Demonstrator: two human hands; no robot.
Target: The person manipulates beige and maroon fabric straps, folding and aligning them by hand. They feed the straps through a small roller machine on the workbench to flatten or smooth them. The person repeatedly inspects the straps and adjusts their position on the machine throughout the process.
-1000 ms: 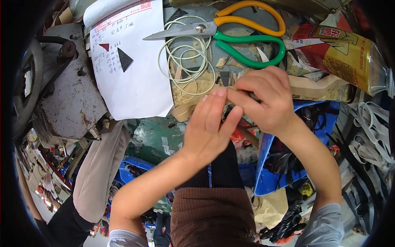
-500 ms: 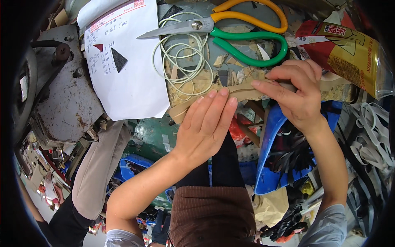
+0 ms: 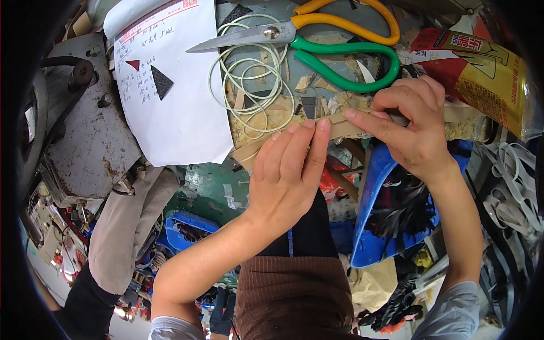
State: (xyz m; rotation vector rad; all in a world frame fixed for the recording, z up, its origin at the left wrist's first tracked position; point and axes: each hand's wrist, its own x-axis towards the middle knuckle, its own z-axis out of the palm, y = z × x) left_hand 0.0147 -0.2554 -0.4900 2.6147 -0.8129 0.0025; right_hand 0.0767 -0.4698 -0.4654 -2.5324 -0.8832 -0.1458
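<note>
Left hand: I have the left hand (image 3: 289,173) laid flat, fingers nearly straight and side by side, tips on the strip; it is not closed around anything I can see.
Right hand: on my feed, the right hand (image 3: 416,127) is half curled, one digit reaching straight onto the strip; I cannot tell whether it pinches it.
Tan strip: the tan strip (image 3: 343,130) lies along the near edge of the bench (image 3: 272,8), under the left fingertips and showing between both hands.
Scissors: beyond my hands I see scissors (image 3: 273,33) with orange and green handles, blades parted slightly, crossing the pale cord.
Pale cord: the loose coils of pale cord (image 3: 277,85) lie beside the paper (image 3: 175,122).
Paper: I see a dark triangular scrap (image 3: 162,84) on it.
Pouch: a red-and-gold pouch (image 3: 493,85) lies near my right hand.
Blue bin: below the bench edge, the blue bin (image 3: 362,232) holds dark strips (image 3: 399,207).
</note>
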